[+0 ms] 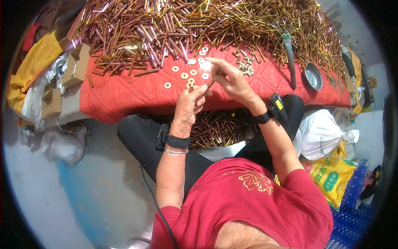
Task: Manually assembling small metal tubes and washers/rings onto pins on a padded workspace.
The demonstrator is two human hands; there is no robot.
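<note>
My left hand (192, 103) is closed around a slim brownish metal bolt (210, 84), whose end sticks out toward my right hand. Just above it, my right hand (234, 81) reaches in with its index finger stretched over the loose washers; its fingertips are washed out by glare, and no held piece shows. Flat round washers (184, 76) lie scattered on the red quilted cloth (124, 95) in front of both hands. Right of them sits a small heap of shiny nuts (245, 68). A large spread of long bronze-coloured bolts (166, 29) covers the far part of the cloth.
A grey-green handled tool (289, 62) and a round metal bowl (313, 76) lie at the right. More bolts (211, 128) are heaped between my legs. Cardboard boxes (76, 64) stand left; a white tied sack (321, 133) and yellow bag (331, 176) stand right.
</note>
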